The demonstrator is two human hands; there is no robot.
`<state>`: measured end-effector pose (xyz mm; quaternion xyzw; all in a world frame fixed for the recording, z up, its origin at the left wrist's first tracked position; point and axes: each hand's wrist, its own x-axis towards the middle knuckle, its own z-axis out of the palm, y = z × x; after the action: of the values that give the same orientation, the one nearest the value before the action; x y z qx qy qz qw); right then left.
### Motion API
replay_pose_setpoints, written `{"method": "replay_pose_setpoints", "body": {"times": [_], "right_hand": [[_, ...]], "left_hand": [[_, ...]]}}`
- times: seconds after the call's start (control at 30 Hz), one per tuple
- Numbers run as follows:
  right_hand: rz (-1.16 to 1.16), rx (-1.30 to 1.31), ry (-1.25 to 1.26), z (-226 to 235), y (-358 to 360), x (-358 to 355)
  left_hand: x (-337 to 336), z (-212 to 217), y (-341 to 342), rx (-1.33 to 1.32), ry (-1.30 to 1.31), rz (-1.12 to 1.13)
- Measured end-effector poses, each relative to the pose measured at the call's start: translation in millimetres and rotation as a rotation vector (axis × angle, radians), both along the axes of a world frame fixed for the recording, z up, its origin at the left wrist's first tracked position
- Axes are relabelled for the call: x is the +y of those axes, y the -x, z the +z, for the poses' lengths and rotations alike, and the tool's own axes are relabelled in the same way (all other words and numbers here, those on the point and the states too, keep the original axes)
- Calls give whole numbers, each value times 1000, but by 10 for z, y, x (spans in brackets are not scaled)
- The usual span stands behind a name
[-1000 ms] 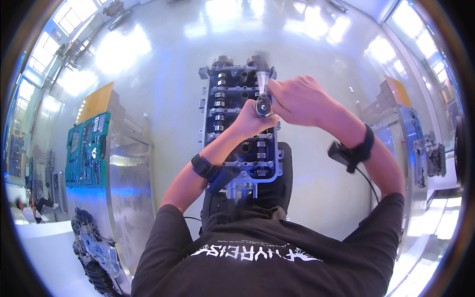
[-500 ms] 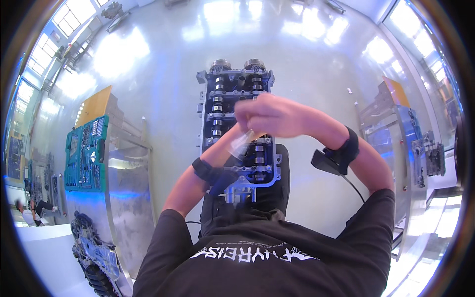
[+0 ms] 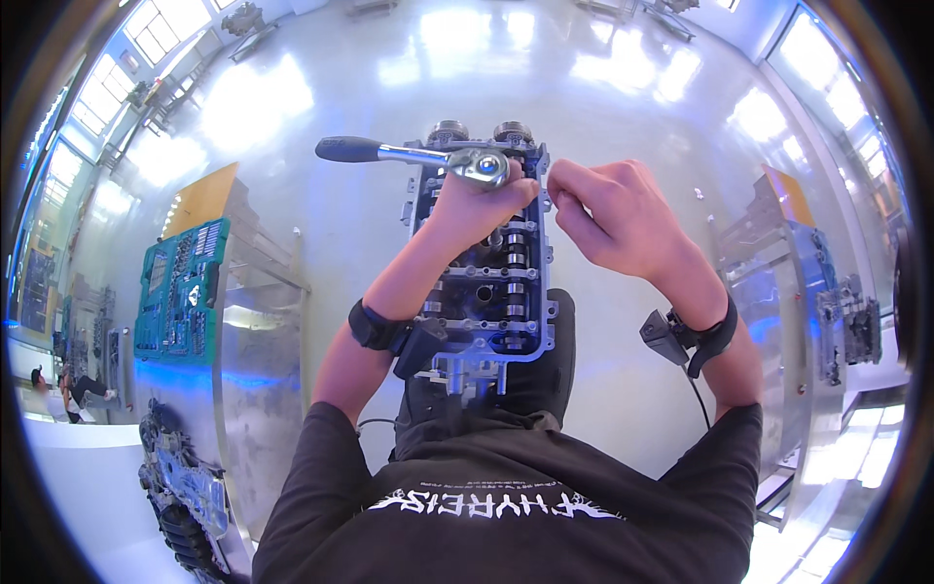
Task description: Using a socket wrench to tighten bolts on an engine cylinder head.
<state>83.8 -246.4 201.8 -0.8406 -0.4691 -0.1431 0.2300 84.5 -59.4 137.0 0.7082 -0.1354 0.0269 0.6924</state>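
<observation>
A ratchet wrench [image 3: 418, 155] with a dark handle and a shiny round head is in my left hand [image 3: 475, 206]. Its handle points left, and the fingers close just beneath its head. Below the hand lies a cylinder head [image 3: 484, 273], long and metal, with its camshafts exposed and two round gears at the far end. My right hand [image 3: 615, 216] is curled closed beside the right edge of the cylinder head, close to my left hand but apart from it. Whatever its fingers may hold is hidden.
A teal socket set case [image 3: 180, 292] lies open on the metal bench [image 3: 261, 341] at left. Engine parts [image 3: 185, 477] sit lower left, and another engine part [image 3: 848, 313] is by the right-hand bench [image 3: 786, 360]. A person [image 3: 78, 387] is far left.
My hands, crossed over the cylinder head before, have come apart. The right has moved right and the left has moved up, with the ratchet wrench now in plain sight.
</observation>
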Motion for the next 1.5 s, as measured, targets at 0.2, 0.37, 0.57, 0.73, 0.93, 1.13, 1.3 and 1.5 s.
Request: {"method": "replay_pose_setpoints", "body": {"times": [0.2, 0.37, 0.57, 0.73, 0.93, 1.13, 1.3, 1.5], "right_hand": [[3, 120, -114, -294, 6, 90], [52, 127, -260, -358, -11, 341], [242, -21, -168, -306, 91, 645], [467, 23, -217, -368, 149, 861], [467, 18, -232, -463, 90, 903], [381, 91, -178, -512, 108, 835], [254, 106, -136, -638, 102, 766], [237, 86, -167, -623, 119, 739]], "left_hand": [[401, -130, 443, 52, -121, -256], [619, -244, 764, 247, 79, -211], [887, -231, 917, 71, 113, -165], [874, -319, 911, -24, 110, -95], [859, -525, 802, 30, 261, -85], [755, -623, 695, -20, 245, -75], [685, -730, 513, 79, 272, 40], [672, -728, 356, -53, 238, 13]]}}
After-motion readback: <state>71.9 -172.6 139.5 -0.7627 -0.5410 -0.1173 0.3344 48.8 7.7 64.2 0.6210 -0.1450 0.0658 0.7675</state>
